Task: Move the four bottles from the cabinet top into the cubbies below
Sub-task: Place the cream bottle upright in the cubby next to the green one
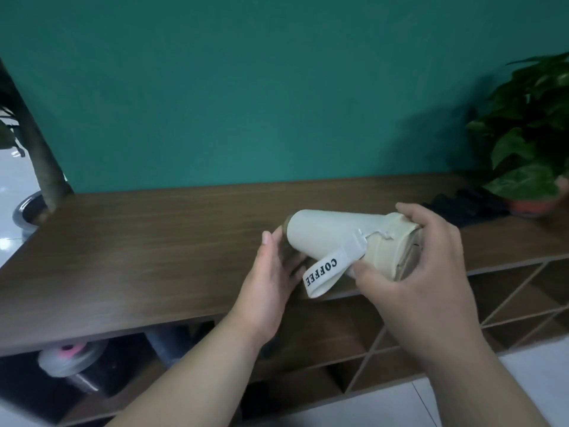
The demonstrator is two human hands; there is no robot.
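Note:
A cream-white bottle point(331, 234) with a strap marked COFFEE lies tilted on its side, held just above the front edge of the brown cabinet top point(138, 257). My right hand point(425, 266) wraps around its lid end. My left hand point(271, 282) cups its base end. In the cubbies below on the left lie a clear bottle with a pink lid point(72, 354) and a dark bottle point(167, 343). No other bottle stands on the cabinet top.
A potted green plant point(529, 143) stands at the right end of the cabinet top, with dark cloth point(462, 208) beside it. Diagonal cubbies point(508, 303) open at the lower right. A tree trunk in a pot point(34, 167) stands at the left. White floor point(462, 402) lies below.

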